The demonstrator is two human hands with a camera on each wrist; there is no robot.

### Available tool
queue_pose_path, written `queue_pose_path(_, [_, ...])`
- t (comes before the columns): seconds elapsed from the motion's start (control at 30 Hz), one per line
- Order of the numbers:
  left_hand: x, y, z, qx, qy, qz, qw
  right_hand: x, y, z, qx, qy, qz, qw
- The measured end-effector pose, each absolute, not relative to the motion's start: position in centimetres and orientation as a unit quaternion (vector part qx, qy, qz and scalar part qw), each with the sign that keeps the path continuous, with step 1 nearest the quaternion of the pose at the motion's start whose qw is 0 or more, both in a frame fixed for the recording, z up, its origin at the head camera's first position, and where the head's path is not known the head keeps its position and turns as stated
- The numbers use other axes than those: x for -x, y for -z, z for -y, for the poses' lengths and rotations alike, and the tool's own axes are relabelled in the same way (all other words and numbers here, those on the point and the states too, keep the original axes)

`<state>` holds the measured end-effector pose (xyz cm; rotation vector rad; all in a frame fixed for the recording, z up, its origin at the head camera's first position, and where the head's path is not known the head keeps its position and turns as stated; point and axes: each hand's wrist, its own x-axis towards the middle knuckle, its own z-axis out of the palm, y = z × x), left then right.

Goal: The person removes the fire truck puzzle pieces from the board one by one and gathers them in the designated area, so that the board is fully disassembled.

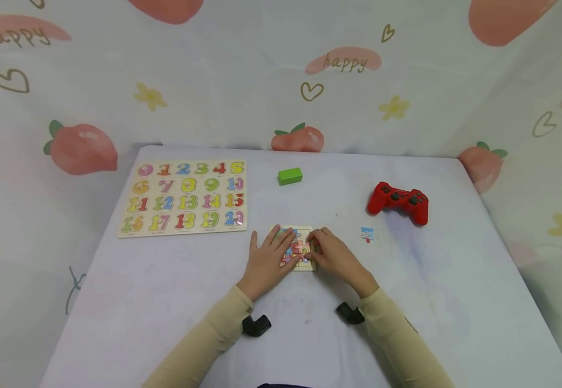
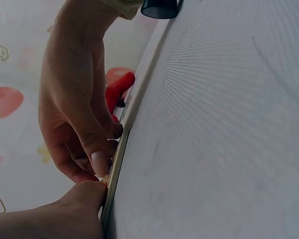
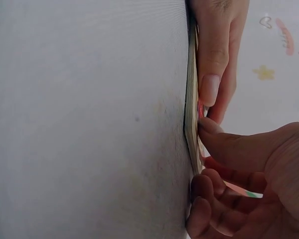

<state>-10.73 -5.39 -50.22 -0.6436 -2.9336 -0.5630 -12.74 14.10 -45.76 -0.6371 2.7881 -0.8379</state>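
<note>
A small wooden jigsaw puzzle [image 1: 305, 265] with a pale frame and colourful pieces lies in the middle of the table, both hands over it. My left hand [image 1: 267, 264] rests flat across its left part, fingers spread, hiding much of the picture. At the right side my right hand [image 1: 333, 254] pinches a pink puzzle piece [image 1: 305, 249] with a yellow ring, between thumb and curled index finger. In the right wrist view the right thumb [image 3: 234, 144] presses on top, close to the left thumb, while the other fingers curl down beside the frame's edge [image 3: 191, 104].
A number puzzle board [image 1: 184, 199] lies at the far left, a green block [image 1: 290, 176] at the back. To the right are a red game controller [image 1: 398, 202] and a small blue-and-white loose piece [image 1: 367, 233]. Black wrist mounts [image 1: 256, 326] sit by both sleeves.
</note>
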Motion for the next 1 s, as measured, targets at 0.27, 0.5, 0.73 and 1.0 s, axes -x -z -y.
queue_pose_path(0.27, [10.87, 50.62, 5.34, 0.203, 0.180, 0.962, 0.044, 12.84, 45.69, -13.96, 0.213, 0.280, -0.933, 0.078])
queue_pose_path(0.5, [10.82, 50.57, 5.38, 0.207, 0.184, 0.959, 0.058, 13.00, 45.66, -13.63, 0.194, 0.276, -0.937, 0.087])
queue_pose_path(0.73, [10.84, 50.51, 5.36, 0.206, 0.174, 0.961, 0.056, 13.13, 45.59, -13.48, 0.184, 0.278, -0.938, 0.092])
queue_pose_path(1.0, [10.82, 50.43, 5.42, 0.212, 0.149, 0.965, 0.039, 13.27, 45.65, -13.44, 0.145, 0.337, -0.924, 0.109])
